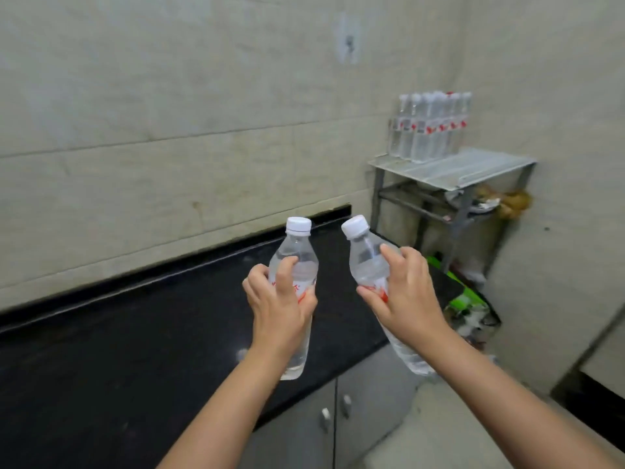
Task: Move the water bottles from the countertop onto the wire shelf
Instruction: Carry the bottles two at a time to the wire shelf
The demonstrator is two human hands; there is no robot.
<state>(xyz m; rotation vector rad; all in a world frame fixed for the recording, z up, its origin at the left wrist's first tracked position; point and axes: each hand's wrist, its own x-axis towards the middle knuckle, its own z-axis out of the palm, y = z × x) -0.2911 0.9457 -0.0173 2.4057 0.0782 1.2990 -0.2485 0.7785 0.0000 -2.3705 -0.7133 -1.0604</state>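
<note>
— Where were the bottles at that moment?

— Two were in the air above the black countertop. The left bottle stood nearly upright; the right bottle leaned, its white cap tipped to the left. Both were clear, with red-and-white labels.

— And the hands?

— The left hand had its fingers curled round the middle of its bottle, thumb across the front. The right hand was wrapped round the other at the label, forefinger stretched up along the shoulder. Neither bottle touched the counter.

— The rest of them?

— A cluster of bottles stood on the back left corner of the wire shelf, against the tiled wall. The front of its top was bare.

— Anything else nearby?

— Grey cabinet doors under the counter, and a bag of rubbish on the floor beside the shelf.
</note>
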